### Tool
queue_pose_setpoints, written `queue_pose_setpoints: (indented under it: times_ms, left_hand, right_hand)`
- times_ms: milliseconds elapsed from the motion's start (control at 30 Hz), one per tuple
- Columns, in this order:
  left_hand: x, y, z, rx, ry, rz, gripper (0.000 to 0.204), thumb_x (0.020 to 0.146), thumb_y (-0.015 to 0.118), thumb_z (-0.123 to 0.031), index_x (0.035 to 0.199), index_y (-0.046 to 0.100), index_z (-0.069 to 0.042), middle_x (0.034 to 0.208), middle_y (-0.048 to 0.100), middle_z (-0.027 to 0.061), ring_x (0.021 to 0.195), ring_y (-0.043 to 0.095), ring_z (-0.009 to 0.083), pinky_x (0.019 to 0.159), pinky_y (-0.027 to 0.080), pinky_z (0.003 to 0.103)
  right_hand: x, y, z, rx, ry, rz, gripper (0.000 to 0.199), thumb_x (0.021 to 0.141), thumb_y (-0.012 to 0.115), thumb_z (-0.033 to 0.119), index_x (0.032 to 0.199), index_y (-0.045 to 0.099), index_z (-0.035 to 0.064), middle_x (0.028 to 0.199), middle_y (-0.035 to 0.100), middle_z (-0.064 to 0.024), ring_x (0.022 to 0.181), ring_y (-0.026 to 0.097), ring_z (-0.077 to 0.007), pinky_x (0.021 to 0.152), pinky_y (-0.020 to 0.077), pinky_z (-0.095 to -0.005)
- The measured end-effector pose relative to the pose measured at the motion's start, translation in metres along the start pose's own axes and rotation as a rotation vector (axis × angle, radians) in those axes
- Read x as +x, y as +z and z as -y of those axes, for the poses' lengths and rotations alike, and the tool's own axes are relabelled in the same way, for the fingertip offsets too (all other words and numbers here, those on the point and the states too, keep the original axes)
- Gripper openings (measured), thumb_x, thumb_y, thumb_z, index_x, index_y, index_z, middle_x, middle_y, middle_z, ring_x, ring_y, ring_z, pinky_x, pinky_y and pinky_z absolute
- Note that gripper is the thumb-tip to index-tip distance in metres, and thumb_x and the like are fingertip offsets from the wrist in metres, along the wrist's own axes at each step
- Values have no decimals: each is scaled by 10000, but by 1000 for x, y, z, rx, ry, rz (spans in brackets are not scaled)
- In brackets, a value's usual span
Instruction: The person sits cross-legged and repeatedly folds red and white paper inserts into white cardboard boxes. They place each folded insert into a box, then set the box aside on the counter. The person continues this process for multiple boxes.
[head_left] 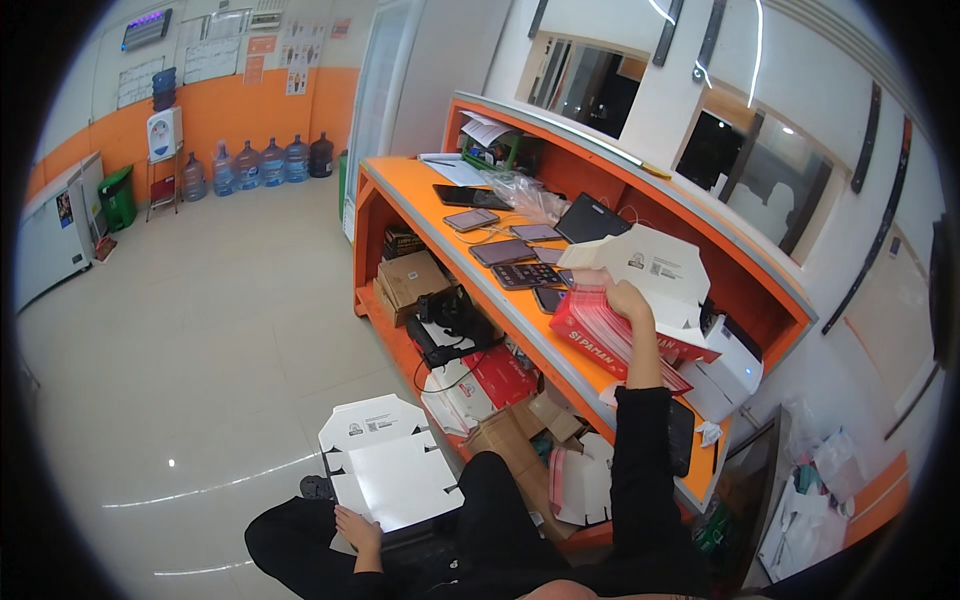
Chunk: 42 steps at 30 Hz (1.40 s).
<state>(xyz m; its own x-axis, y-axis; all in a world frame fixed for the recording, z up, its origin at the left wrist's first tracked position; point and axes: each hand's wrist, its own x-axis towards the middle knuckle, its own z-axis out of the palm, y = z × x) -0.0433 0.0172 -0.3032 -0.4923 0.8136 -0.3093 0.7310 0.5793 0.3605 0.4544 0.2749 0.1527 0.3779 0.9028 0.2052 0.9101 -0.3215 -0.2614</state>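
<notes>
An unfolded cardboard box [395, 480], white inside with notched flaps, lies across my lap. My left hand [358, 530] grips its near left edge, fingers on top of the board. My right arm reaches out to the orange counter [405, 190]. There my right hand [628, 300] is closed at the upper edge of a stack of red flat box blanks [595, 330]. One blank [650, 268] in that stack shows its white inner face, tilted up behind the hand. My fingertips are partly hidden, so how many blanks they hold cannot be made out.
Several phones [500, 252] and a dark tablet [592, 218] lie on the counter beside the stack. A white printer [722, 370] stands at its right end. Cartons [410, 282] and a black cable [455, 375] fill the shelf below. Water bottles [272, 163] line the far wall.
</notes>
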Motion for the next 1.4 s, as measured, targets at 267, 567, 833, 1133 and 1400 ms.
queue_pose_setpoints:
  times_ms: [267, 567, 833, 1133, 1400]
  left_hand:
    - [2, 23, 12, -12, 72, -161, 909, 672, 753, -231, 1348, 257, 120, 1412, 305, 268, 1315, 304, 372, 1111, 222, 401]
    - [-9, -9, 3, -303, -4, -169, 850, 568, 805, -76, 1260, 326, 42, 1366, 290, 219, 1274, 298, 391, 1050, 304, 437]
    - [-2, -14, 13, -421, -46, -80, 865, 550, 834, -93, 1229, 306, 1, 1382, 239, 210, 1293, 245, 389, 1066, 255, 460]
    - [-3, -8, 9, -388, -8, -173, 817, 542, 817, -66, 1187, 321, 14, 1345, 249, 272, 1300, 225, 424, 1072, 215, 463]
    - [-10, -17, 1, -334, 77, -211, 788, 567, 788, -27, 1198, 318, 20, 1366, 233, 275, 1315, 208, 432, 1077, 198, 498]
  right_hand:
    - [-72, 3, 79, 154, -24, -152, 821, 758, 692, 349, 1306, 267, -89, 1104, 551, -345, 1060, 540, -467, 920, 439, -435]
    - [-205, 165, 185, 590, -790, 31, 249, 791, 637, 135, 1007, 587, 22, 989, 586, -154, 996, 554, -310, 879, 426, -400]
    - [-364, 448, 213, 456, -967, 956, 440, 784, 662, 247, 1149, 543, 33, 1044, 562, -200, 967, 570, -341, 816, 478, -405]
    - [-384, 445, 268, 316, -768, 756, 688, 702, 719, 411, 1260, 467, 97, 1056, 487, -193, 972, 560, -367, 789, 484, -434]
    - [-386, 449, 266, 405, -645, 782, 612, 682, 757, 397, 1128, 481, 82, 975, 519, -162, 855, 585, -312, 729, 486, -405]
